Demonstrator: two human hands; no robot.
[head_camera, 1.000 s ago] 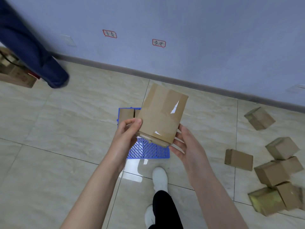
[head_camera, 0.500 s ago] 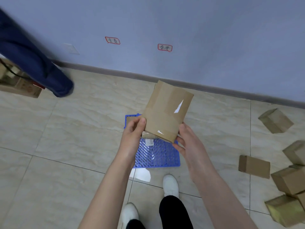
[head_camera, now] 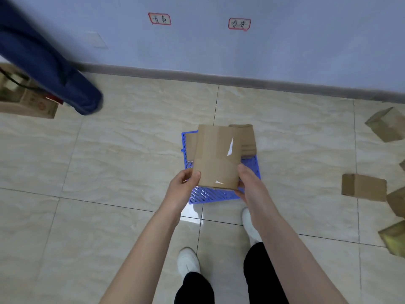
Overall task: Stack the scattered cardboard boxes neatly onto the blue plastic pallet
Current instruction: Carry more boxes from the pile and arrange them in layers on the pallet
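Observation:
I hold a taped cardboard box [head_camera: 217, 156] with both hands above the blue plastic pallet [head_camera: 210, 195] on the tiled floor. My left hand [head_camera: 183, 185] grips its lower left edge, thumb on the front face. My right hand [head_camera: 248, 183] grips its lower right edge. On the far part of the pallet sit two cardboard boxes, one at the back right [head_camera: 246, 139] and one at the back left [head_camera: 190, 145], both partly hidden by the held box.
Several loose cardboard boxes lie on the floor at the right, including a flat-lying one [head_camera: 363, 187] and one by the wall [head_camera: 386, 127]. Another person's dark blue trouser leg [head_camera: 54, 69] and a printed carton [head_camera: 28, 104] are at the far left. My white shoes [head_camera: 188, 261] stand behind the pallet.
The held box has come lower and turned more upright over the pallet. I have stepped closer, so the pallet sits more central in view.

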